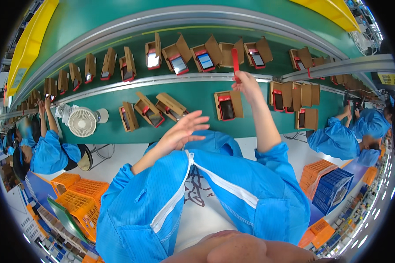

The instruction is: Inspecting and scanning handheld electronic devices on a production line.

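Note:
My right hand [249, 86] is raised over the middle of the bench, its fingers closed on the lower end of a narrow red piece [235, 60], which stands upright in front of an opened cardboard box [226, 53]. I cannot make out what kind of thing the red piece is. Nearer to me, my left hand [185, 131] is held above the bench edge with its fingers spread and nothing in them. Between the hands lies an open box with a dark-screened handheld device in a red surround [227, 108]. Left of it sit several similar boxes, one of them a tilted box [171, 105].
Opened boxes with lit devices [205, 60] line the far belt behind a metal rail [162, 80]. A white fan [82, 122] stands at the left. More boxes [307, 118] are at the right. Co-workers in blue sit on both sides, near orange crates [81, 201] and a blue crate [332, 189].

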A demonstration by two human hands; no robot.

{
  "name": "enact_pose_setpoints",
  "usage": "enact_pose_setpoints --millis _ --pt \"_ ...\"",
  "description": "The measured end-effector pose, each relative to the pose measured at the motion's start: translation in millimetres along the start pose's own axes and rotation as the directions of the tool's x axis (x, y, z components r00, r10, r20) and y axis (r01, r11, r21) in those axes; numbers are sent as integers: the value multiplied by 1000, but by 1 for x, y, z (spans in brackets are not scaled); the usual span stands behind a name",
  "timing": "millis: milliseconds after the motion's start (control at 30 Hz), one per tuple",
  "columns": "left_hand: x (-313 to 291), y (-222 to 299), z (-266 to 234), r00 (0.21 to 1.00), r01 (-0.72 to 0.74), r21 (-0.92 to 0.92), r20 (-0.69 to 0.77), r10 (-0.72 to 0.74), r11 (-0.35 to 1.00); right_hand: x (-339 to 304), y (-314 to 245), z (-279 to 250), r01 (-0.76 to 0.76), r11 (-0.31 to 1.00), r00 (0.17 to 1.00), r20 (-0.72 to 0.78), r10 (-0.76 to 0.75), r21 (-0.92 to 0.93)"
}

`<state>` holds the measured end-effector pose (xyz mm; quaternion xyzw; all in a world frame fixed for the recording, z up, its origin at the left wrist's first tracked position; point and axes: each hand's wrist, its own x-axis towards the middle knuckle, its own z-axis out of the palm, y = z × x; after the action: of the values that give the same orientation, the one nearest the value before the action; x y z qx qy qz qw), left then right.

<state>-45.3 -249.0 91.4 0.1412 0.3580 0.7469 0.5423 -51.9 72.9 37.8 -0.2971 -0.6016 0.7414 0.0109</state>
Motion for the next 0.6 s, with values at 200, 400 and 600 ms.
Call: enact_pose_setpoints --millis 200,400,600 --pt "10 12 -32 990 125 -39 -68 -127 991 169 48 -26 -223 915 931 -350 98 -336" --pt "4 41 -55 965 126 -53 -224 -135 991 204 82 -63 -283 387 788 -443 -427 -877" --pt "7 35 -73 936 162 -89 -302 -181 983 166 48 -17 -196 68 979 -199 -34 -978"
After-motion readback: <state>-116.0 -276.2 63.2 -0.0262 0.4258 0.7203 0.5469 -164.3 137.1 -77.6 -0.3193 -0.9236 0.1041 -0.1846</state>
